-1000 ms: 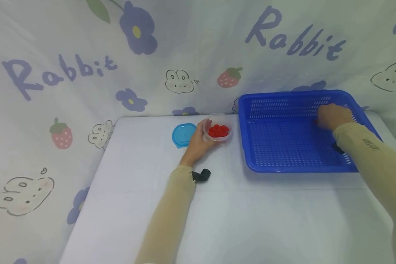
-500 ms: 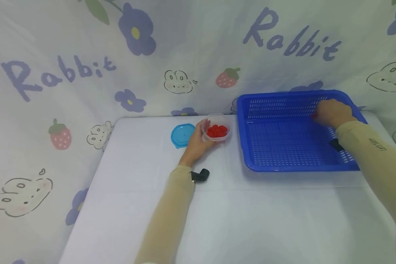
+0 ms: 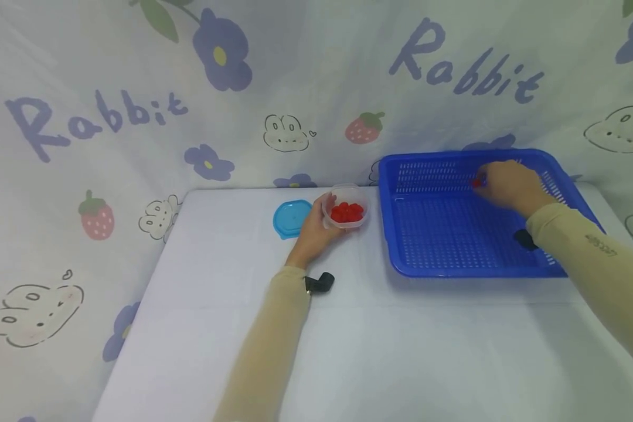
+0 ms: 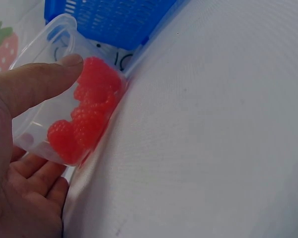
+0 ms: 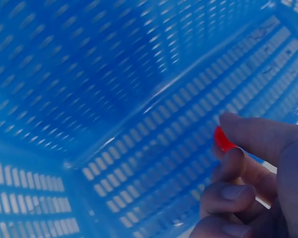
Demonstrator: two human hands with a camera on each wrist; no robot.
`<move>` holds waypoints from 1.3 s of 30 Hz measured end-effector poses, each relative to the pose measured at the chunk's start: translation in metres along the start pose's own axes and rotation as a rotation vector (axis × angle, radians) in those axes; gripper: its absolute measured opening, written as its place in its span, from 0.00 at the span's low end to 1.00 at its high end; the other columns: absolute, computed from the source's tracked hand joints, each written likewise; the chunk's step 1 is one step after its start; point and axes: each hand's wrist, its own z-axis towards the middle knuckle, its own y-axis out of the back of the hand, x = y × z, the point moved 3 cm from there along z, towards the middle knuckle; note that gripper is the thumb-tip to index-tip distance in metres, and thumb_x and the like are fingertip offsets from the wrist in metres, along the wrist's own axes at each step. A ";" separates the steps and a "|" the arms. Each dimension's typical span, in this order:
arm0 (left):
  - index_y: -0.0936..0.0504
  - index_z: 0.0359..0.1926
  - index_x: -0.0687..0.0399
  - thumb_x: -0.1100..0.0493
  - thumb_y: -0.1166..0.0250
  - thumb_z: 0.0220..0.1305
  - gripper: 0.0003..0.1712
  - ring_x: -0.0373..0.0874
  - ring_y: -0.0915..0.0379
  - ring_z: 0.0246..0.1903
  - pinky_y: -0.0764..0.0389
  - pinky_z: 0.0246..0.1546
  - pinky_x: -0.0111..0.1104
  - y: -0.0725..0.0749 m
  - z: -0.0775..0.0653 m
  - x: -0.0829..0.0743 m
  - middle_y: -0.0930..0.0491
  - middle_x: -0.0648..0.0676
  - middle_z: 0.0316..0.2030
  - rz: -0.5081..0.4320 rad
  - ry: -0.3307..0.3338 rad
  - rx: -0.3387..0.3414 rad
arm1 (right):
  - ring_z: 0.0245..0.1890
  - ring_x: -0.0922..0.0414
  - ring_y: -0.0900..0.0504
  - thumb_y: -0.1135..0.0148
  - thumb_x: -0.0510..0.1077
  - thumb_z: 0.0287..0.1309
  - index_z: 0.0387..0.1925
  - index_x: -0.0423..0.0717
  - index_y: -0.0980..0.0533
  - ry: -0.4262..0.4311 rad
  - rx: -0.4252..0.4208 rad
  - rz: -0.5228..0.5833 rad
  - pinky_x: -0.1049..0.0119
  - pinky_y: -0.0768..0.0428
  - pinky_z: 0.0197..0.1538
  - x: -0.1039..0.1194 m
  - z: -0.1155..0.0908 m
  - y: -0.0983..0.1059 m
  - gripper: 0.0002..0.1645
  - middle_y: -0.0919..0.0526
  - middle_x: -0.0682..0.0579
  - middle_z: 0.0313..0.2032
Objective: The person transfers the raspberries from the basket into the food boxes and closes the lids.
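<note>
A small clear plastic container stands on the table with several red raspberries inside. My left hand grips it from the left, its thumb over the near wall in the left wrist view and the other fingers around the far side. Over the blue basket, my right hand pinches a single raspberry between thumb and fingertips. Most of that raspberry is hidden by the fingers.
The blue basket, with slotted walls, sits at the back right of the white table. A light blue lid lies just left of the container. Behind the table hangs a printed cloth.
My right hand has moved left inside the basket from its right side, and a raspberry now shows in its fingers. The left hand and the container have stayed in place.
</note>
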 end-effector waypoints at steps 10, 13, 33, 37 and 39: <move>0.47 0.68 0.34 0.36 0.28 0.42 0.54 0.35 0.44 0.63 0.34 0.59 0.45 -0.001 -0.002 0.000 0.38 0.38 0.63 -0.008 -0.008 -0.002 | 0.15 0.52 0.29 0.43 0.48 0.57 0.46 0.42 0.24 0.045 -0.107 0.024 0.58 0.32 0.13 0.034 -0.004 0.004 0.18 0.20 0.46 0.22; 0.47 0.68 0.33 0.36 0.28 0.42 0.54 0.35 0.44 0.63 0.35 0.59 0.45 -0.001 -0.002 0.000 0.38 0.37 0.63 -0.008 -0.005 -0.003 | 0.13 0.54 0.30 0.42 0.48 0.58 0.48 0.41 0.25 0.055 -0.113 0.045 0.60 0.33 0.12 0.043 -0.006 0.004 0.19 0.19 0.46 0.22; 0.48 0.68 0.32 0.37 0.28 0.42 0.54 0.36 0.46 0.64 0.36 0.60 0.45 -0.002 0.000 0.002 0.39 0.37 0.64 0.028 0.008 -0.011 | 0.13 0.57 0.28 0.40 0.51 0.57 0.45 0.45 0.22 0.140 -0.234 0.092 0.63 0.35 0.09 0.088 -0.010 0.012 0.18 0.19 0.50 0.23; 0.48 0.68 0.32 0.37 0.28 0.42 0.54 0.36 0.46 0.64 0.36 0.60 0.46 -0.002 0.000 0.002 0.38 0.37 0.64 0.023 0.006 -0.012 | 0.13 0.57 0.29 0.40 0.51 0.57 0.45 0.45 0.22 0.150 -0.242 0.109 0.64 0.36 0.10 0.097 -0.009 0.012 0.18 0.19 0.51 0.22; 0.48 0.68 0.32 0.37 0.28 0.42 0.54 0.37 0.46 0.64 0.36 0.60 0.46 -0.003 0.000 0.001 0.38 0.37 0.63 0.026 0.004 -0.011 | 0.13 0.57 0.29 0.40 0.50 0.57 0.45 0.45 0.22 0.157 -0.251 0.119 0.64 0.36 0.10 0.101 -0.010 0.012 0.17 0.19 0.51 0.21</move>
